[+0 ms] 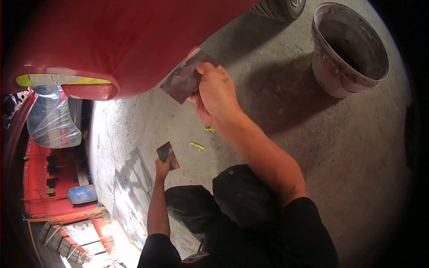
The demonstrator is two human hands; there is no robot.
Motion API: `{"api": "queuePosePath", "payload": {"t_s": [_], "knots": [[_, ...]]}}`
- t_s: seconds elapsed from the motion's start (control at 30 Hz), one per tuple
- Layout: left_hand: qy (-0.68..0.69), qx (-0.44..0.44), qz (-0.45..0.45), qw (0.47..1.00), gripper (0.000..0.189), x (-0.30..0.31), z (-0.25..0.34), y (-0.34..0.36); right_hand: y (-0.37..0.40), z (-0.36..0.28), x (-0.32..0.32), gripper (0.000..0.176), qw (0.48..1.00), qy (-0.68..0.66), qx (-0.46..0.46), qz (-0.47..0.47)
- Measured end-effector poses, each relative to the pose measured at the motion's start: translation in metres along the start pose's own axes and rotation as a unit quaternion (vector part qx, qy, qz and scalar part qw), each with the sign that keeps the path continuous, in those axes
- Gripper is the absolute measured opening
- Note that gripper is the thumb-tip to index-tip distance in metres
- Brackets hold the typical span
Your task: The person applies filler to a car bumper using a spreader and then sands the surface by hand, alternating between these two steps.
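In my right hand (215,91) is a dark, dusty sheet of sandpaper (181,82), pinched at its right edge by thumb and fingers. It lies over the lower edge of a red car body panel (134,40) in this view. Lower and to the left, my left hand (162,169) grips a smaller-looking dark sheet of sandpaper (164,151), held above the concrete floor. The car's light (89,91) has yellow-green tape (96,81) along its edge.
A dusty bucket (328,76) stands on the concrete floor (357,134) at the right, near a car tyre (279,10). Bits of yellow-green tape (196,145) lie on the floor. Behind are a plastic-covered car (53,120) and a blue drum (82,194).
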State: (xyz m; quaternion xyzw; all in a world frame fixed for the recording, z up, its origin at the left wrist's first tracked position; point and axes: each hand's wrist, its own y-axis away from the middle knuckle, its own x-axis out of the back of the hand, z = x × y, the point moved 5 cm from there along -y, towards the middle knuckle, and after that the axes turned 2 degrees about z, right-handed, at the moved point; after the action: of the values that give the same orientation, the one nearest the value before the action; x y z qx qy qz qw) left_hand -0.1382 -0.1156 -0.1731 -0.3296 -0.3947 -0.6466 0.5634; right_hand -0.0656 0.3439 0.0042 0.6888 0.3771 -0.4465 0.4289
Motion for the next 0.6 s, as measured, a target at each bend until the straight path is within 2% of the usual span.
{"api": "queuePosePath", "payload": {"t_s": [0.17, 0.37, 0.6], "knots": [[0.0, 0.003, -0.005, 1.0, 0.031, -0.001, -0.002, -0.002, 0.011, -0.008, -0.007, 0.019, 0.999, 0.021, -0.006, 0.044], [-0.012, 0.005, -0.002, 1.0, 0.032, -0.001, 0.0, -0.002, 0.013, -0.013, -0.019, 0.022, 1.0, -0.012, 0.008, -0.026], [-0.038, 0.007, -0.01, 0.999, 0.032, 0.0, -0.002, -0.004, 0.008, -0.016, -0.027, 0.021, 0.991, 0.114, 0.064, -0.001]]}}
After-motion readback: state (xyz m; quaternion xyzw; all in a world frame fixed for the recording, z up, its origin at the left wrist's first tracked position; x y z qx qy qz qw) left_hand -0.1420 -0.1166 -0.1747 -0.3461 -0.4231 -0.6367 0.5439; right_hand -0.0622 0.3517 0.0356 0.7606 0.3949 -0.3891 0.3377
